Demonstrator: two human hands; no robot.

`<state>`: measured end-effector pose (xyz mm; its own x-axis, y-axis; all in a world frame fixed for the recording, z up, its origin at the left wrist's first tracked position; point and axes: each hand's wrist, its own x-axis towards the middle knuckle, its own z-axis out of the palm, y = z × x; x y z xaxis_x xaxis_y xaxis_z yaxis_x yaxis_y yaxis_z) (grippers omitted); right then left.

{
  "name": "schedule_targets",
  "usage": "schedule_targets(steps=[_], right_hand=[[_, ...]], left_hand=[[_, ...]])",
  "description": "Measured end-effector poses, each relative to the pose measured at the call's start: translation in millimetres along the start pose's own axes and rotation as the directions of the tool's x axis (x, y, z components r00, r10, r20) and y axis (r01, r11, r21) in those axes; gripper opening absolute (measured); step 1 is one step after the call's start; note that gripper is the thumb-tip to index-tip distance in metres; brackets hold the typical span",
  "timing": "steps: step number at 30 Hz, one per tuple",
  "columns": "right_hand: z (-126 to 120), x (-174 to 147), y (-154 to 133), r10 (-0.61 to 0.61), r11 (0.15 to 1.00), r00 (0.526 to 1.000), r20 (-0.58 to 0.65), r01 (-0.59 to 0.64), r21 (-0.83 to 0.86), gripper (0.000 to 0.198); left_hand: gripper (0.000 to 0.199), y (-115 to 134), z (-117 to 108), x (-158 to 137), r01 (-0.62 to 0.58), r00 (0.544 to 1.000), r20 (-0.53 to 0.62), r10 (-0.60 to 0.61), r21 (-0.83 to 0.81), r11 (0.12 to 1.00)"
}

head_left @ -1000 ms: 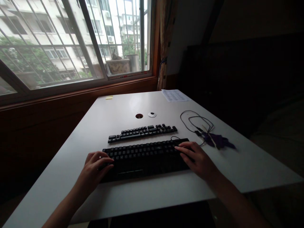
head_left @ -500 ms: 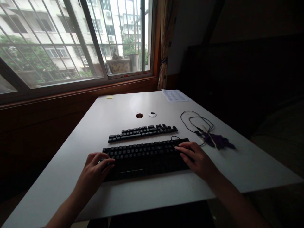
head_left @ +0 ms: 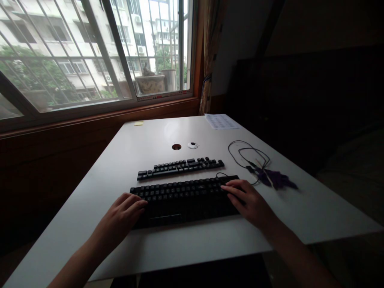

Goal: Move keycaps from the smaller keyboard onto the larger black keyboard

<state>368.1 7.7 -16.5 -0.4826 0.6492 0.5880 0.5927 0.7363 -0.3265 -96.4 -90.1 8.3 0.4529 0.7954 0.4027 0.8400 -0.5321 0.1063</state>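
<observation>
A black keyboard lies near the table's front edge. Keycaps fill its upper rows, while its lower part looks bare and dark. My left hand is at the keyboard's left end, its fingers drawn together over the keys; whatever is under the fingertips is hidden. At the right end, my right hand has its fingers stretched out and apart, fingertips touching the keys. Just behind the keyboard, loose black keycaps are laid out in rows.
A white table carries everything. To the right lie a coiled black cable and a purple cloth-like item with a thin stick across it. Farther back are a round hole, its white cover, printed paper and yellow notes.
My left hand has shifted slightly right over the keyboard, and its fingers have drawn closer together. My right hand has stayed in place.
</observation>
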Motion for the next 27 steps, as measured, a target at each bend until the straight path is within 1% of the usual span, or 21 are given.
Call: schedule_targets(steps=[4, 9, 12, 16, 21, 27], right_hand=[[0, 0, 1, -0.007, 1.0, 1.0, -0.001, 0.007, -0.009, 0.039], [-2, 2, -2, -0.007, 1.0, 1.0, -0.007, 0.007, -0.011, 0.038], [-2, 3, -4, -0.009, 1.0, 1.0, -0.022, 0.008, -0.015, 0.038], [-2, 3, -4, -0.008, 1.0, 1.0, -0.015, 0.008, -0.02, 0.038], [-2, 3, -3, -0.004, 1.0, 1.0, -0.008, 0.004, -0.018, 0.037], [-2, 5, -6, -0.006, 1.0, 1.0, -0.027, 0.005, -0.014, 0.037]], left_hand=[[0.027, -1, -7, 4, -0.08, 0.993, 0.095, 0.076, 0.046, 0.996], [0.04, -2, -15, 13, -0.152, 0.974, 0.185, 0.13, 0.112, 0.982], [0.038, -3, -16, 18, -0.187, 0.963, 0.216, 0.161, 0.105, 0.977], [0.029, -2, -20, 25, -0.187, 0.961, 0.216, 0.174, 0.04, 0.982], [0.027, 3, -26, 31, -0.156, 0.967, 0.205, 0.154, -0.006, 0.988], [0.026, -2, -17, 26, -0.156, 0.968, 0.196, 0.154, -0.008, 0.988]])
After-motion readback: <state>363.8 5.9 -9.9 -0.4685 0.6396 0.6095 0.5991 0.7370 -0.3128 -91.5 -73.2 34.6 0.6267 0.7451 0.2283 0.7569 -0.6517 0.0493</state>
